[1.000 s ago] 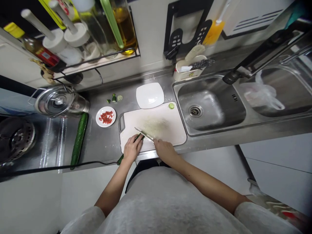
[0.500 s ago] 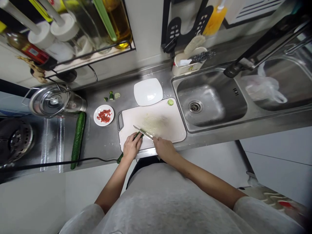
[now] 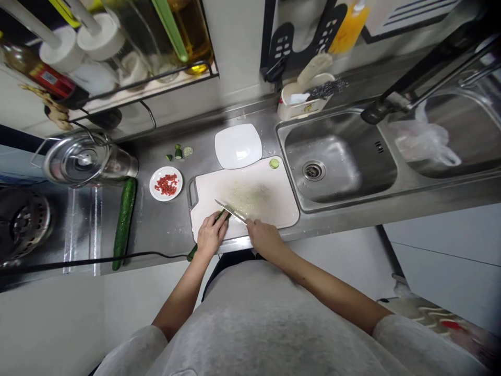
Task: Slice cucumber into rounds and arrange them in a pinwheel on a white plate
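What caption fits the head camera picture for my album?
Left hand holds a cucumber on the cutting board while right hand grips a knife.

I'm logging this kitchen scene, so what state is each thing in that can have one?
Held cucumber, under the left hand, partly hidden
Knife, gripped in the right hand, blade at the cucumber
Loose cucumber, seemingly uncut
Cutting board, wet and smeared
Cucumber slice, cut, lying on the board
Small plate, holding chopped red bits
Steel pot, lid on
Tap, not running
Sink, wet
Plastic bag, crumpled
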{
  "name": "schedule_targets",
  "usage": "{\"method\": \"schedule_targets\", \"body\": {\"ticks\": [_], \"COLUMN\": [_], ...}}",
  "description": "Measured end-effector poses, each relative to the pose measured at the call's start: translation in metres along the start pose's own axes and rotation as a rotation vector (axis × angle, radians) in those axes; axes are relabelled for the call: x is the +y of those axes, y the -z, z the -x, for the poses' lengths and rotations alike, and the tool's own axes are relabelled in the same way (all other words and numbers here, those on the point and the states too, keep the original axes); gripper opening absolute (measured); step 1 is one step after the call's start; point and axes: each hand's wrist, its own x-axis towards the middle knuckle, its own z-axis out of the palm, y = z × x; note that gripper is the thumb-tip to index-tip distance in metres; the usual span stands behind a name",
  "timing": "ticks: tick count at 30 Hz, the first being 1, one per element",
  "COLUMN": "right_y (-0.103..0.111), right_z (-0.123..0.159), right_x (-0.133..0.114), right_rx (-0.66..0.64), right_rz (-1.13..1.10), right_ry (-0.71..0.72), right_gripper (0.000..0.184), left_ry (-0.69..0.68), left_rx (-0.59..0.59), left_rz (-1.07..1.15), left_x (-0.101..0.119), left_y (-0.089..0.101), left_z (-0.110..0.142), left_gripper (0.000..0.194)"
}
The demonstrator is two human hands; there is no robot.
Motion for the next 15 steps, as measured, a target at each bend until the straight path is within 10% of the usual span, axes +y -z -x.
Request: {"method": "schedule_targets", "body": {"ticks": [15], "right_y": [-0.0042], "right_z": [-0.0009], "right_x": [-0.0041], "right_rx": [0.018], "right_rz": [0.034], "right_ry": [-0.006], "right_gripper": [0.030], "left_ry": [0.002], "left_rx": [0.008], "left_rz": [0.031], "left_x": [-0.0023], "left_y": [-0.0029], "left_z": [0.0012], "left_gripper": [0.039]}}
